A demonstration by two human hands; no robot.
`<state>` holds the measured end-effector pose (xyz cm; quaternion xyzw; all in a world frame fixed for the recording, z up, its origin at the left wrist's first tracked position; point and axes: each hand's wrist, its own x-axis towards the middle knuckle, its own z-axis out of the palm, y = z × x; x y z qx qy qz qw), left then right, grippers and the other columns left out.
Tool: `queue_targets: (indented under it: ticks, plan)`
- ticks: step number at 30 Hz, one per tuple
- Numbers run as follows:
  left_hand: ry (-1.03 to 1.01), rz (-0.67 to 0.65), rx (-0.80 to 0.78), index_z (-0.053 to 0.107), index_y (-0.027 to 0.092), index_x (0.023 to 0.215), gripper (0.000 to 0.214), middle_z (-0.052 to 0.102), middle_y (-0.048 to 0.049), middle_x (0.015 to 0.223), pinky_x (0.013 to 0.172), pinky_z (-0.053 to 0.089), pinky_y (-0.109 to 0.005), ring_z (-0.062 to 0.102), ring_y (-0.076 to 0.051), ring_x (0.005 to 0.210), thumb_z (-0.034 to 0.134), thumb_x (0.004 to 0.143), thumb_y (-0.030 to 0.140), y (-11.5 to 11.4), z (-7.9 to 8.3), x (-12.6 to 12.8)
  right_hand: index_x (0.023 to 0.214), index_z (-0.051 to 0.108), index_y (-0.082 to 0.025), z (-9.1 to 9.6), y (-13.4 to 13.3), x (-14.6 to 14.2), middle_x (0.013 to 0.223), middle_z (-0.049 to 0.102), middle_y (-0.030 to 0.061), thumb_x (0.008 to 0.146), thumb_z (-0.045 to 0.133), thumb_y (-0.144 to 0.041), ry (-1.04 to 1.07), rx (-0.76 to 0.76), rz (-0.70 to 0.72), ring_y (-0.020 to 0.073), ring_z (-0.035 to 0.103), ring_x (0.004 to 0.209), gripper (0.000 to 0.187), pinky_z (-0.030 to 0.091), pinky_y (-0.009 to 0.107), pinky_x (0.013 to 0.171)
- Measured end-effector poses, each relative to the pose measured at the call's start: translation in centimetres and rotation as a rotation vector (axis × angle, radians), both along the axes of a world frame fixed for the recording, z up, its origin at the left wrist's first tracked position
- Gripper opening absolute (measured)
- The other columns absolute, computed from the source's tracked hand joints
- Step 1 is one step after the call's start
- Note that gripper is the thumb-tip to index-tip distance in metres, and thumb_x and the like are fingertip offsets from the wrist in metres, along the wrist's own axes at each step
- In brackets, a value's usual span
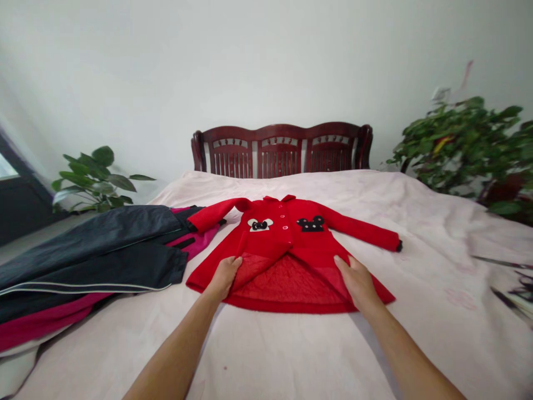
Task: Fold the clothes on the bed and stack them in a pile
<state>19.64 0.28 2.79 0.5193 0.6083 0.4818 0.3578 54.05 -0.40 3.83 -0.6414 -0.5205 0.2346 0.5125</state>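
My left grip [225,275] was closed on the lower front of a red long-sleeved fabric coat [308,244], thumb on top, and my right grip [357,278] pinched the opposite front panel the same way, well apart from the left. The coat lay flat between and beyond my hands, collar pointing away from me, its hem nearest me. Between my grips the two front panels parted below the buttons, showing the shiny red quilted lining [287,283]. Farther up sat a white mouse-head patch with a dark bow [260,225] on the left and a black dotted mouse-head patch [310,224] on the right. One sleeve reached right across the pale pink bedsheet [291,355]; the other overlapped a pile of dark navy trousers with white piping [104,250] and magenta cloth [54,319]. Behind stood a dark reddish wooden headboard [280,150], with leafy green plants [466,144] on both sides.
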Motion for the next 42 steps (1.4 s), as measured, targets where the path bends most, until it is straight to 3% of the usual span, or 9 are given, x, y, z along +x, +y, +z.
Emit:
queue_targets:
  ticks: [6,14,17,21,26,31,34,39,42]
  plan:
    - [-0.045,0.054,0.047,0.059,0.017,0.069,0.046,0.063,-0.0019,0.061,0.063,0.049,-0.031,0.060,-0.018,0.060,0.058,0.072,0.063,0.9,-0.1,-0.4,0.092,0.066,-0.020,1.5,0.5,0.1,0.087,0.072,0.0034,0.085,0.053,-0.056,-0.018,0.115,0.089,0.0221,0.063,0.082,0.039,0.046,0.031,0.076]
    - [0.179,0.068,0.034,0.052,0.020,0.059,0.031,0.058,-0.0009,0.058,0.066,0.042,-0.030,0.057,-0.018,0.062,0.051,0.082,0.041,1.8,-0.5,-0.7,0.072,0.058,-0.020,-0.4,-1.9,-0.2,0.072,0.064,0.0031,0.089,0.041,-0.061,-0.095,0.056,0.115,0.0207,0.057,0.074,0.047,0.043,0.030,0.069]
    - [0.267,0.056,0.058,0.055,0.020,0.065,0.032,0.059,-0.0009,0.062,0.069,0.041,-0.029,0.058,-0.018,0.066,0.047,0.088,0.040,1.1,-0.3,-0.4,0.064,0.058,-0.021,-0.3,-2.8,-0.6,0.059,0.057,0.0002,0.091,0.038,-0.061,-0.141,0.010,0.310,0.0173,0.052,0.061,0.052,0.038,0.028,0.058]
    - [0.396,-0.189,0.120,0.065,0.023,0.098,0.027,0.069,-0.0011,0.087,0.077,0.044,-0.028,0.063,-0.019,0.082,0.049,0.091,0.043,-1.5,-0.3,0.2,0.058,0.063,-0.021,0.0,-3.3,-1.5,0.054,0.059,0.0010,0.094,0.035,-0.055,-0.347,-0.097,0.454,0.0169,0.056,0.057,0.057,0.041,0.030,0.062]
    - [0.728,-0.553,0.246,0.063,0.032,0.122,0.036,0.065,-0.0014,0.107,0.087,0.045,-0.028,0.061,-0.019,0.099,0.060,0.086,0.032,-4.8,0.7,0.1,0.104,0.073,-0.023,-0.6,-3.0,-2.4,0.118,0.069,0.0073,0.085,0.050,-0.029,-0.487,0.123,0.391,0.0240,0.059,0.114,0.030,0.041,0.041,0.100]
    - [0.854,-0.689,0.280,0.064,0.031,0.123,0.046,0.062,-0.0046,0.114,0.093,0.045,-0.036,0.058,-0.023,0.104,0.070,0.078,0.044,-6.4,2.5,1.0,0.064,0.071,-0.023,-1.1,-4.2,-2.9,0.086,0.075,0.0027,0.061,0.042,-0.007,-0.277,0.026,0.828,0.0186,0.068,0.093,0.033,0.048,0.035,0.094]
    - [0.803,-0.654,0.281,0.065,0.028,0.119,0.040,0.061,-0.0067,0.126,0.102,0.041,-0.041,0.056,-0.025,0.115,0.062,0.085,0.049,-6.8,3.1,3.3,0.063,0.067,-0.021,-0.4,-2.8,-3.1,0.073,0.072,0.0023,0.063,0.042,-0.007,-0.176,-0.067,0.660,0.0171,0.068,0.077,0.029,0.052,0.030,0.077]
    - [0.829,-0.585,0.212,0.039,0.024,0.148,0.079,0.033,-0.0123,0.157,0.117,0.022,-0.056,0.029,-0.033,0.144,0.068,0.079,0.049,-6.8,2.3,8.6,0.103,0.071,-0.019,0.3,1.8,-4.4,0.103,0.071,0.0063,0.081,0.055,-0.018,-0.552,-0.055,0.354,0.0173,0.065,0.094,0.028,0.047,0.028,0.083]
    - [0.787,-0.514,0.163,0.045,0.021,0.144,0.057,0.043,-0.0116,0.152,0.118,0.020,-0.054,0.033,-0.030,0.143,0.054,0.090,0.037,-6.4,1.4,10.0,0.105,0.072,-0.022,-0.1,2.9,-5.5,0.100,0.070,0.0046,0.084,0.060,-0.025,-0.666,-0.081,0.342,0.0173,0.065,0.090,0.024,0.045,0.026,0.075]
